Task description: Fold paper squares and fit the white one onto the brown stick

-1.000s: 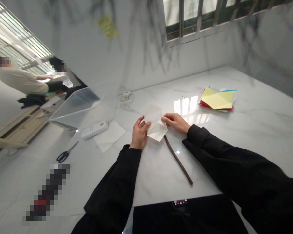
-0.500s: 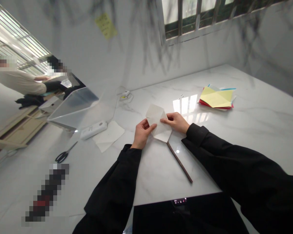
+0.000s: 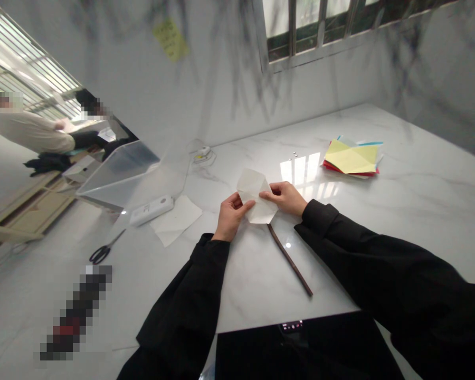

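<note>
A small folded sheet of white paper (image 3: 257, 187) is held up between my two hands above the marble-look table. My left hand (image 3: 233, 214) pinches its left side, thumb on the near face. On the right edge, my right hand (image 3: 283, 197) grips the paper between thumb and curled fingers. A thin dark brown stick (image 3: 291, 259) lies on the table below the paper, its upper end hidden behind it. Left of my left hand lies another creased white paper sheet (image 3: 176, 220), partly beside a white power strip (image 3: 151, 211).
A stack of coloured paper (image 3: 352, 157) lies at the right back. Scissors (image 3: 105, 252) and a pixelated dark object lie at the left. A clear plastic bin (image 3: 114, 174) stands behind them. A black glossy panel (image 3: 301, 351) is at the near edge. People sit at the far left.
The lower flap of the paper has tilted up a little, showing slightly more of the stick's upper end. Both hands keep their hold and have barely moved.
</note>
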Available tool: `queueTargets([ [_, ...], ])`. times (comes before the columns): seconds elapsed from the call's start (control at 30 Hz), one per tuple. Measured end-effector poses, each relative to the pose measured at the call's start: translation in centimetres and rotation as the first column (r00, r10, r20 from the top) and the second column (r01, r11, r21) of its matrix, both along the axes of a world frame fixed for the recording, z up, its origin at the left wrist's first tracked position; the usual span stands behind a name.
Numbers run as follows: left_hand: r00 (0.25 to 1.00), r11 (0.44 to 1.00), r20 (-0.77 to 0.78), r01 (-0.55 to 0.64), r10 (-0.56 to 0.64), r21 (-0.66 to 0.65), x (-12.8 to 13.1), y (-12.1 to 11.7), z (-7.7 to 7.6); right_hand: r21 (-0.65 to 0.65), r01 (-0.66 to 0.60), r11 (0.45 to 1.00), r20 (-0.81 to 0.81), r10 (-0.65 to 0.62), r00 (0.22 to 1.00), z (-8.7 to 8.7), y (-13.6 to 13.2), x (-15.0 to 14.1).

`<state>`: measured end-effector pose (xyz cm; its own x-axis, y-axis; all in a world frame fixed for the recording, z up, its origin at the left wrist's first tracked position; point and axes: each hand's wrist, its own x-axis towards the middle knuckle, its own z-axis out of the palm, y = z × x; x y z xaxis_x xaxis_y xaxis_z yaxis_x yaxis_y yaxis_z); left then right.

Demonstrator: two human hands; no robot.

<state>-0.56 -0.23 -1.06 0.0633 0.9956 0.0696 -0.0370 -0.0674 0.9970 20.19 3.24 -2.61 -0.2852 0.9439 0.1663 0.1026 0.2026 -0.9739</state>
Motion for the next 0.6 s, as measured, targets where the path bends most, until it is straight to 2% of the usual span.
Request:
queueTargets([
  [0.3,1.000,1.000,0.001,-0.007,0.007,-0.016,0.09,-0.15,0.23,-0.007,0.017,1.000,0.007,-0.017,1.000,0.16,-0.12,-0.07],
  [0.6,1.000,0.999,-0.003,0.018,-0.018,-0.051,0.53,-0.47,0.83,-0.016,-0.108,0.994,0.037,0.108,0.993,0.18,-0.18,-0.11],
])
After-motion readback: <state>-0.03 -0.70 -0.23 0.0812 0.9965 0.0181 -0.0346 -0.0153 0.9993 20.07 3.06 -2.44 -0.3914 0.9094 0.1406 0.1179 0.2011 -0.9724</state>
